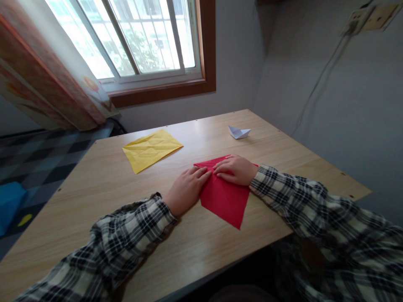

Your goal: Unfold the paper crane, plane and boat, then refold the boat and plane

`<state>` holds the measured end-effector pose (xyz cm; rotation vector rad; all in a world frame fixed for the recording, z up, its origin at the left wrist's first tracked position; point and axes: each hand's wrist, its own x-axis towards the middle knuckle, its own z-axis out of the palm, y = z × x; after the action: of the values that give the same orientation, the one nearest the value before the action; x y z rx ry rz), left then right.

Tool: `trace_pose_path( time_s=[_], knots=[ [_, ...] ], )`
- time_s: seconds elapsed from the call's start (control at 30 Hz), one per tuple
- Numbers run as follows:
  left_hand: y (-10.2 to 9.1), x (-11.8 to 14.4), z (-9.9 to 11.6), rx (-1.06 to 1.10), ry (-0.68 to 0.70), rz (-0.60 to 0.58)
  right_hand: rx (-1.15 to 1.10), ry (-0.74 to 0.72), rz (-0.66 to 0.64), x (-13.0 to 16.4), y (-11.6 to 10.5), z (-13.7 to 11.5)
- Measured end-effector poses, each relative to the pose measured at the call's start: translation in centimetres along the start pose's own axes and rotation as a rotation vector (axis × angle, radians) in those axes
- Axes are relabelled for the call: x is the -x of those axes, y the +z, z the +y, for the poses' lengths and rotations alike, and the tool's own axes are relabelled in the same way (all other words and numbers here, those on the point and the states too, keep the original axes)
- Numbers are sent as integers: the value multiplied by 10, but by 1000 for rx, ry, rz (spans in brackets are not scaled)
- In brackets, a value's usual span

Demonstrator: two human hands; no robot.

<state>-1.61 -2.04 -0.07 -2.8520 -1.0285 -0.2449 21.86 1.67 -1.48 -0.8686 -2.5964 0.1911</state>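
Note:
A red sheet of paper (225,199) lies folded on the wooden table (103,197) in front of me. My left hand (187,188) rests at its left edge with the fingertips pressing flat on the paper. My right hand (236,169) lies palm down over the paper's far corner, fingers pointing left toward the other hand. Both sets of fingertips nearly meet on the fold. Neither hand grips anything; both press down. I wear plaid sleeves.
A creased yellow sheet (151,149) lies flat at the far left of the table. A small white folded paper boat (239,132) sits near the far edge. A window and curtain stand behind; a wall runs along the right.

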Motion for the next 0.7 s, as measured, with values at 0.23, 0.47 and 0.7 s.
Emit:
trace_pose_path(
  time_s=[0.23, 0.47, 0.7],
  knots=[
    [-1, 0, 0, 3, 10, -38, 74, 239, 83, 0, 6, 2],
    [-6, 1, 7, -50, -22, -107, 200, 506, 60, 2, 6, 8],
    [-7, 0, 8, -44, -35, -99, 273, 575, -12, 3, 4, 6]
  ],
)
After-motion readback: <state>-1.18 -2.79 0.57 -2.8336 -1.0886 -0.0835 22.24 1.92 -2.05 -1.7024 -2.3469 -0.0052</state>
